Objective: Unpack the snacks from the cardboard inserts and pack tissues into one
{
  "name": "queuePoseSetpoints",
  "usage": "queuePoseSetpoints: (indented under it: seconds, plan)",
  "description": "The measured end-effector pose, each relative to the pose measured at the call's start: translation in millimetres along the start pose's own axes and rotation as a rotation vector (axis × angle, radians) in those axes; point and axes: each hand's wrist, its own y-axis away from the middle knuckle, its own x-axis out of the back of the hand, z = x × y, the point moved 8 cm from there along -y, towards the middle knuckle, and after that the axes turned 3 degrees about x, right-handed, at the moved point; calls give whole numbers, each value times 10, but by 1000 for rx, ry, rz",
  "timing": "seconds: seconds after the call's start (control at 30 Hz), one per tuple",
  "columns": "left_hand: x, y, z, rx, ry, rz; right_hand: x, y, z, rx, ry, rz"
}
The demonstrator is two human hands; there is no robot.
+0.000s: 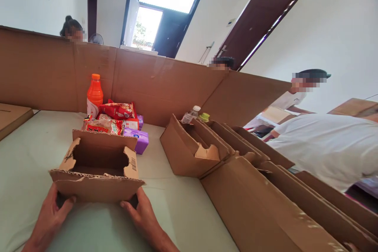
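— Any writing you can read?

— Hardly. The small cardboard box [97, 165] has a barcode printed on its right flap; the red snack packets [110, 120] behind it carry print too blurred to make out, and the orange bottle [95, 95] has a label I can't read.

— What is hidden or cut off?

— A tall cardboard wall [165, 82] screens the far side; only the tops of two heads show above it. A person in a white shirt [327, 145] at the right is cut by the frame edge. A clear bottle [190, 115] and a green-capped thing sit half hidden behind the folded cartons [236, 165].

— And the box itself?

— Brown corrugated board, open on top, flaps torn and ragged, empty as far as I can see. It stands on the pale green tabletop [26, 157], near the front edge, just before the snacks and purple packs [138, 139].

— The hands?

— The left hand [51, 212] grips the box's lower left corner, the right hand [140, 210] its lower right corner, fingers tucked under the front flap.
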Motion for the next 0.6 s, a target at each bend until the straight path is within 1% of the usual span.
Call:
queuePoseSetpoints:
  seconds: [0.1,0.2,0.33,0.37,0.47,0.5,0.6]
  plan:
    - [-8,41,-76,4,-22,27,32,61,29,8,37,3]
    - [6,65,-134,-2,-28,53,77,111,37,53,74,43]
    - [-11,94,-125,-21,-48,51,65,164,136,40,104,43]
    - [-18,107,-119,-11,-66,61,55,173,169,30,104,33]
    - [-2,153,-118,30,-84,138,37,173,233,27,92,20]
    - [-8,159,-129,40,-79,139,31,162,237,31,83,20]
    - [-32,132,-193,41,-88,78,9,102,198,51,41,23]
